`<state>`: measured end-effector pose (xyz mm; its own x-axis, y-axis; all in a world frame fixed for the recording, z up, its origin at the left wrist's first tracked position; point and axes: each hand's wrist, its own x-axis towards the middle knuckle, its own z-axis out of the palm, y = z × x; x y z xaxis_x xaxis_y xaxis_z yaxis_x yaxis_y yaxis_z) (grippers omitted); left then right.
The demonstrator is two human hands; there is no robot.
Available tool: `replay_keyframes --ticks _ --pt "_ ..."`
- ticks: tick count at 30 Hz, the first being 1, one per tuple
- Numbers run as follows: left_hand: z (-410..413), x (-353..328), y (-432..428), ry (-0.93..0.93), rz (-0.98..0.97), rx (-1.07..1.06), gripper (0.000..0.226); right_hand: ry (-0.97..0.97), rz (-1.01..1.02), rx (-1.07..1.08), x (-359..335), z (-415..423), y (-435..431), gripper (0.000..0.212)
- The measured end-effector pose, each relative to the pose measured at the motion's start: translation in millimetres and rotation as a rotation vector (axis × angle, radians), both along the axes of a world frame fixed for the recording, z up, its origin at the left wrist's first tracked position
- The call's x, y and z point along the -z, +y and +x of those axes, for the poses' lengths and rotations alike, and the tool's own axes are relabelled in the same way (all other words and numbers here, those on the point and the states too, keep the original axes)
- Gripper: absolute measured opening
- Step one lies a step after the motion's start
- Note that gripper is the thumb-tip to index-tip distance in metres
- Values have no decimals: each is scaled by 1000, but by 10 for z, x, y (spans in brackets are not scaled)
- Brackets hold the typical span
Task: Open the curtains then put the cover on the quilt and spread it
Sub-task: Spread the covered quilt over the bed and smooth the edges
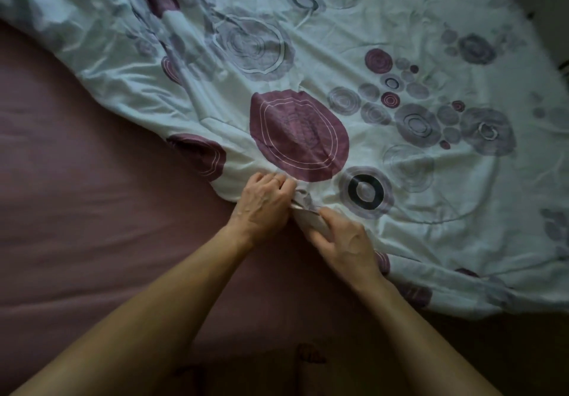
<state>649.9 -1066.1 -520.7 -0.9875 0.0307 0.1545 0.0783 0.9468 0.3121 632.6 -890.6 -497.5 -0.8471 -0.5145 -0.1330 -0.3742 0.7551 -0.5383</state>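
Both hands, left hand [263, 201] and right hand [345, 241], pinch the cover [308, 211] edge.

A white quilt cover [354, 66] printed with plum and grey rings lies rumpled across a mauve bed, filling the frame from ten o'clock round to four o'clock. Its near edge runs diagonally toward five o'clock; a bunched fold [303, 203] of that edge sits just below centre. One large plum disc [297, 135] lies at centre.
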Motion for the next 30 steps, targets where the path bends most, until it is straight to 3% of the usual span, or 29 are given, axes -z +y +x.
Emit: replay_keyframes --ticks 6,11,13,16,21,25,28,30 --pt "548 -22 -447 -103 33 154 2 46 136 72 31 413 -280 14" --pt "646 -67 -453 -168 -160 175 32 67 242 63 73 589 -317 19" --pt "648 -60 -406 -205 -233 127 31 111 296 27 67 670 -297 22" --pt "612 -74 -417 -156 -261 39 14 157 356 -6 70 798 -228 26" --pt "652 -121 -593 22 -418 -10 17 104 442 -19 138 1065 -131 22" --pt "770 -158 -779 -102 -304 56 22 72 532 22 134 1197 -66 32" --pt "936 -232 -784 -40 -266 102 17 17 531 76 85 1270 -72 36" --pt "1076 -282 -639 -20 -246 145 30 -17 497 113 -5 1304 -92 39"
